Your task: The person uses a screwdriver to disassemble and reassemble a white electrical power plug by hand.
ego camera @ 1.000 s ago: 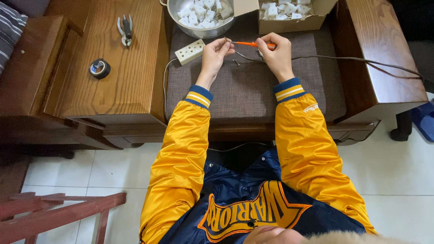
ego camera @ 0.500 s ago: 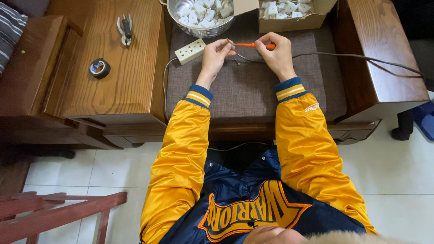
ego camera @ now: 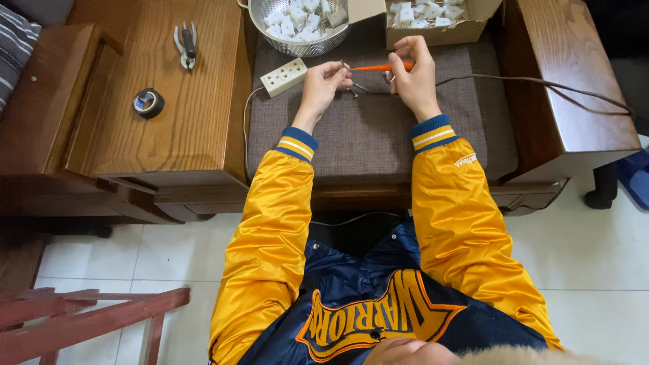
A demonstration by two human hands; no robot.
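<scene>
- Since a moment ago both of my hands have stayed at the far edge of the grey cushion (ego camera: 378, 135), with the orange screwdriver (ego camera: 378, 67) level between them; only my left fingers have shifted slightly at its tip.
- Nearest to me, my yellow sleeves (ego camera: 270, 223) reach forward over the white tiled floor (ego camera: 595, 250) and onto the cushion.
- My right hand (ego camera: 412, 76) is closed around the handle end of the screwdriver, and a dark cable (ego camera: 541, 84) runs from it off to the right across a wooden armrest (ego camera: 574, 101).
- My left hand (ego camera: 323, 81) is pinched shut on a small metal part at the screwdriver's tip; I cannot tell exactly what that part is.
- Just left of that hand, a cream power strip (ego camera: 284, 76) lies on the cushion, its thin white cord curving down the cushion's edge.
- Beyond the hands, a metal colander (ego camera: 270, 13) holds white plastic pieces, and beside it a cardboard box (ego camera: 466, 30) holds more.
- On the wooden counter (ego camera: 176, 122) to the left, well apart, lie a roll of black tape (ego camera: 148, 103) and, farther off, a pair of pliers (ego camera: 186, 42).
</scene>
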